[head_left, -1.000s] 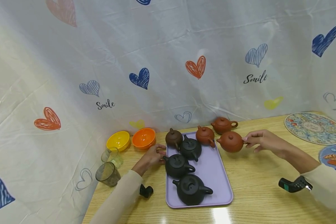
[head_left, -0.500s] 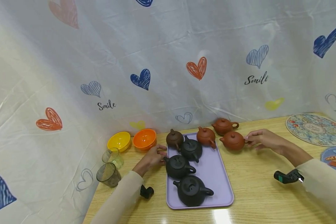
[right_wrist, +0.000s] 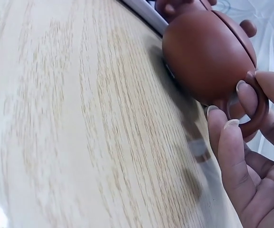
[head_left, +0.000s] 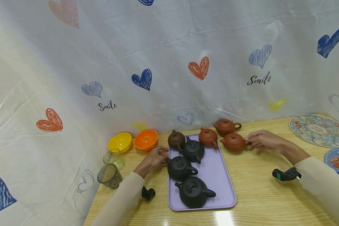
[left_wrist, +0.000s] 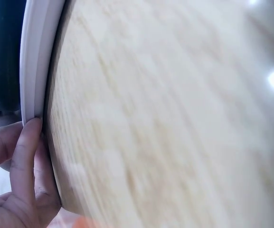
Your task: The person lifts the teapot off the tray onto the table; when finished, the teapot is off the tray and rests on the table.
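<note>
My right hand [head_left: 265, 142] holds a reddish-brown teapot [head_left: 233, 142] by its loop handle, just right of the tray. In the right wrist view, a fingertip goes through the handle [right_wrist: 260, 114] and the thumb presses on top. My left hand [head_left: 155, 158] pinches the left rim of the lilac tray [head_left: 214, 182], one fingertip against the rim's outer side in the left wrist view. On the tray stand a dark brown teapot [head_left: 176, 140], a reddish-brown teapot [head_left: 207, 137] at the far right corner, and three black teapots, the nearest black teapot [head_left: 192, 192] by the front edge.
Another reddish-brown teapot [head_left: 225, 126] stands behind the held one. Yellow bowl [head_left: 120, 142], orange bowl [head_left: 146, 140], a clear glass [head_left: 117, 159] and a smoky glass [head_left: 109, 176] are on the left. Round placemats [head_left: 317, 130] lie at right; a printed curtain hangs behind.
The held teapot has come down toward the table and shifted slightly, ending beside the tray's right edge. My right forearm has moved a little left. My left hand has stayed at the tray rim.
</note>
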Motion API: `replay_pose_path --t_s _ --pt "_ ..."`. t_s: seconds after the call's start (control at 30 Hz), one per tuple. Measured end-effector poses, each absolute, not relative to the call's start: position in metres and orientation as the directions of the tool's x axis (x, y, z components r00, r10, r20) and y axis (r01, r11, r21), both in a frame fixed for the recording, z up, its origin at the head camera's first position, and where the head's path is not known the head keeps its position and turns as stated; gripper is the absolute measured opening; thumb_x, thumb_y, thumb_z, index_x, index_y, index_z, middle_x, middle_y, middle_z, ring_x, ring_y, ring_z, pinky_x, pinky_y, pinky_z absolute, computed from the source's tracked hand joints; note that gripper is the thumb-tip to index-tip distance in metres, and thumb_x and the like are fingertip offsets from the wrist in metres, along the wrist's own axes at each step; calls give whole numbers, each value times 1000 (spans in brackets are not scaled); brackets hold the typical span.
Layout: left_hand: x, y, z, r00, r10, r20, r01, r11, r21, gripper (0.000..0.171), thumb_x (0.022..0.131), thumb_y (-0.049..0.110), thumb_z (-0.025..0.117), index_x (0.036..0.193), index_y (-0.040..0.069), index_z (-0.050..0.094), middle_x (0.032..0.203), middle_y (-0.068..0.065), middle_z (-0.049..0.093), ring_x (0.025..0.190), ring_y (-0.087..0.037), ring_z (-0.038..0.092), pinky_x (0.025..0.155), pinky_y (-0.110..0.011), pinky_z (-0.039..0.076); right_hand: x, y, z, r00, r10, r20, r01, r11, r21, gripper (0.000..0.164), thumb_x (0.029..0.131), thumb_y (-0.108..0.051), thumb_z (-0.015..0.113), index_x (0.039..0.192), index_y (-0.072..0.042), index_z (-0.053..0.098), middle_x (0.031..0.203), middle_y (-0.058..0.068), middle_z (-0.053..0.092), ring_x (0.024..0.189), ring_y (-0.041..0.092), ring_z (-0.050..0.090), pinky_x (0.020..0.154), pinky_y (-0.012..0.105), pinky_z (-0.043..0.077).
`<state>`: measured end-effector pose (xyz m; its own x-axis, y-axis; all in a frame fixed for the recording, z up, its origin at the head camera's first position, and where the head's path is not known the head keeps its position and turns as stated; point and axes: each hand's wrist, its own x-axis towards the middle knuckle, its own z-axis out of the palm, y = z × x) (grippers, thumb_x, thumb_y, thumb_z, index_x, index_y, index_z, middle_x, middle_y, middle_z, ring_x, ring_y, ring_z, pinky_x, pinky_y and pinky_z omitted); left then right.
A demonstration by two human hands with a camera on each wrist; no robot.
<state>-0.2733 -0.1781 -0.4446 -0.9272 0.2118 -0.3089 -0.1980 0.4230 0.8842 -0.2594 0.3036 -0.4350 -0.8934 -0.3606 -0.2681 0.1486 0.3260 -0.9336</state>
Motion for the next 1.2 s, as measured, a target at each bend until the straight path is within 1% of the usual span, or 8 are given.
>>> replay_pose_path --t_s 0.2,0.47,0.6,0.77,0.93,1.03,1.13,1.2 --pt "-272 -179 -443 -924 217 -314 -200 425 883 37 96 -10 53 131 0 52 111 -20 59 87 -22 63 82 -39 62 -263 304 -436 -880 -382 -283 168 307 -937 22 102 -20 55 111 -7 70 101 -1 71 93 12 69 75 29 59" --pt "-273 -179 -442 -925 215 -314 -201 426 882 36 96 -10 52 131 0 52 109 -19 60 88 -23 63 83 -40 62 -267 303 -438 -873 -371 -315 200 316 -927 24 104 -27 54 109 -9 69 100 2 72 92 12 69 72 29 58" --pt "-272 -179 -442 -925 218 -313 -199 424 884 36 96 -10 52 131 0 52 109 -19 60 88 -23 63 82 -40 62 -267 304 -439 -873 -360 -328 210 330 -920 26 104 -28 54 113 -7 67 100 3 72 91 12 68 71 28 58" --pt "-272 -179 -443 -926 218 -308 -193 428 883 36 96 -10 52 131 -1 52 110 -20 60 89 -23 63 81 -39 62 -266 303 -440 -888 -325 -326 204 357 -911 32 102 -30 58 120 -5 66 106 2 72 92 13 68 71 29 58" --pt "-272 -180 -443 -927 219 -306 -191 427 884 36 96 -11 52 131 -1 52 111 -21 60 89 -23 63 81 -40 62 -265 303 -440 -921 -251 -298 191 378 -906 32 99 -34 63 118 -9 70 105 -2 72 89 13 67 70 29 58" --pt "-272 -180 -444 -926 221 -306 -191 425 885 36 96 -11 52 131 -1 52 110 -20 60 88 -23 63 81 -39 63 -264 303 -438 -936 -229 -267 168 375 -912 35 99 -34 64 120 -7 68 104 -3 71 88 14 66 70 30 58" --pt "-272 -180 -444 -925 225 -305 -190 420 887 36 96 -11 52 131 -2 52 111 -21 60 88 -23 63 80 -39 63 -262 305 -433 -954 -204 -220 130 378 -917 36 99 -34 64 122 -6 65 104 -9 69 90 12 66 73 30 58" --pt "-272 -180 -443 -926 224 -304 -189 423 886 36 96 -10 52 131 -1 52 111 -21 60 89 -23 63 80 -39 63 -260 308 -429 -967 -175 -184 104 387 -916 35 99 -36 63 121 -9 64 103 -15 68 91 10 66 76 30 58"
